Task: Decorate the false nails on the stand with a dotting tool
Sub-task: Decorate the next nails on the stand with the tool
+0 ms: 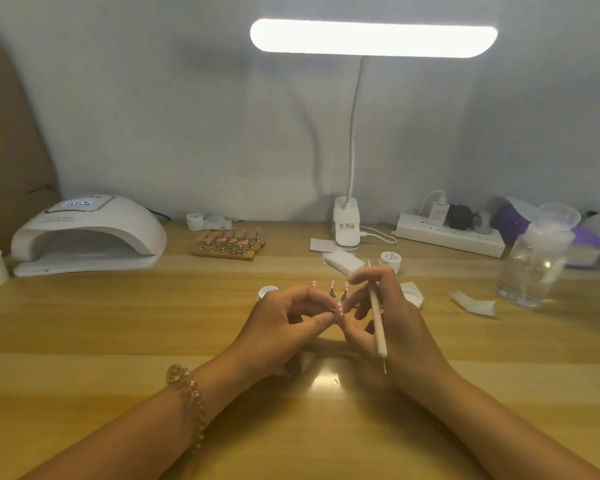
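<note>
Left hand (284, 327) pinching one nail (340, 310), mid tabletop (118, 323); right hand (395, 323) curled round tool (377, 317). Other nails (332, 283) on pegs (332, 292) just behind. I reckon nails weightless, slick, easily knocked off, so grip peg stem, never painted face.

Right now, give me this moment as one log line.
left hand: pinches false nail peg | right hand: holds dotting tool, tip off nail | other false nails: upright behind hands
</note>
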### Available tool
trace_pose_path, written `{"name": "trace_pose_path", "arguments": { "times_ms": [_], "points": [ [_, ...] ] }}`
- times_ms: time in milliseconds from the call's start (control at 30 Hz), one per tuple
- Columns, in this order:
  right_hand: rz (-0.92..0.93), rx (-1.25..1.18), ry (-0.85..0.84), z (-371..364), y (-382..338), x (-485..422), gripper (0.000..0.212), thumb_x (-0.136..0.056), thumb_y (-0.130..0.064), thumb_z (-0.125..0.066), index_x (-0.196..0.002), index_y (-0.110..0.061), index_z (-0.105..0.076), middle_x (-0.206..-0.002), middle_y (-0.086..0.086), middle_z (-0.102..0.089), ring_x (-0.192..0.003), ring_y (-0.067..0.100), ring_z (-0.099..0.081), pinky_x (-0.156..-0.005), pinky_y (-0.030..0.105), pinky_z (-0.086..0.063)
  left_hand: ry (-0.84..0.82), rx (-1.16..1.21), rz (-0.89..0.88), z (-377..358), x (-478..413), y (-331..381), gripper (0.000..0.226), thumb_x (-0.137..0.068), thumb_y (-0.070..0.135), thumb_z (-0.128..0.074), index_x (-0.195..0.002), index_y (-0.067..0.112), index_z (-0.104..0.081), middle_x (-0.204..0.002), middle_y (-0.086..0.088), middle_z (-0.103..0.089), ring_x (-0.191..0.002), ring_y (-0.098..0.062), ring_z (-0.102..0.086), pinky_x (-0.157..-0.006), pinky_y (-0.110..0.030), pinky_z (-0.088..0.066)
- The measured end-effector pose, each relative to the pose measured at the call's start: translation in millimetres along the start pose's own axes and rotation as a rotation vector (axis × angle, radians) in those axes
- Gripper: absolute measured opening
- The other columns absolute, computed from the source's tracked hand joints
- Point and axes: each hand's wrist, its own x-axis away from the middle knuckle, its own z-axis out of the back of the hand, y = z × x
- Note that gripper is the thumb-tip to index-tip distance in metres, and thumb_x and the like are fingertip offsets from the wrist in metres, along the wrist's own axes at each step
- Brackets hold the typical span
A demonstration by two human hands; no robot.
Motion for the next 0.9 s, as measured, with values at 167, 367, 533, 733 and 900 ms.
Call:
{"name": "trace_pose_path", "arguments": {
  "times_ms": [167, 367, 533, 733, 900],
  "points": [
    [0.039, 0.014, 0.024, -3.1, 1.8, 1.3, 0.045, -0.082, -0.017, -0.077, -0.112, -0.026, -0.045, -0.085, -0.02, -0.063, -0.082, 0.009, -0.064, -0.07, 0.041, -0.055, 0.038, -0.053, 0.004, -1.5, 2.5, 2.1, 0.013, -0.087, 0.019, -0.075, -0.096, 0.023, -0.066, -0.087, 0.011, -0.076, -0.058, 0.004, -0.057, -0.055, -0.013, -0.039],
    [-0.053, -0.04, 0.207, 10.2, 17.0, -4.8, 0.049, -0.081, -0.005, -0.075, -0.112, -0.021, -0.042, -0.087, -0.01, -0.06, -0.08, -0.001, -0.061, -0.066, 0.013, -0.049, 0.145, -0.532, 0.054, 1.9, 6.6, 3.0, 0.017, -0.086, 0.036, -0.07, -0.089, 0.034, -0.054, -0.084, 0.021, -0.063, -0.065, 0.0, -0.057, -0.063, -0.022, -0.043],
    [-0.162, -0.115, 0.336, 23.9, 33.4, -7.1, 0.047, -0.082, -0.001, -0.073, -0.112, -0.014, -0.039, -0.085, 0.0, -0.06, -0.076, -0.002, -0.058, -0.067, 0.008, -0.044, 0.128, -0.664, 0.092, 6.0, 6.3, 2.9, 0.029, -0.088, 0.041, -0.066, -0.106, 0.033, -0.046, -0.094, 0.02, -0.048, -0.08, 0.002, -0.053, -0.069, -0.024, -0.042],
    [-0.158, -0.08, 0.256, 16.1, 35.7, -6.7, 0.048, -0.083, -0.006, -0.074, -0.111, -0.019, -0.038, -0.087, -0.003, -0.062, -0.082, 0.002, -0.058, -0.068, 0.011, -0.044, 0.077, -0.812, 0.093, 3.1, 2.5, 1.8, 0.049, -0.094, 0.049, -0.052, -0.136, 0.033, -0.032, -0.121, 0.015, -0.056, -0.102, -0.012, -0.057, -0.077, -0.028, -0.04],
    [-0.095, 0.056, 0.184, 11.5, 32.0, -5.8, 0.052, -0.083, -0.009, -0.074, -0.111, -0.023, -0.034, -0.089, -0.007, -0.061, -0.085, 0.005, -0.061, -0.072, 0.021, -0.047, 0.053, -0.875, 0.062, 1.1, -3.3, -1.8, 0.047, -0.097, 0.049, -0.048, -0.139, 0.037, -0.03, -0.129, 0.016, -0.058, -0.11, -0.019, -0.059, -0.073, -0.029, -0.039]
  ]
}}
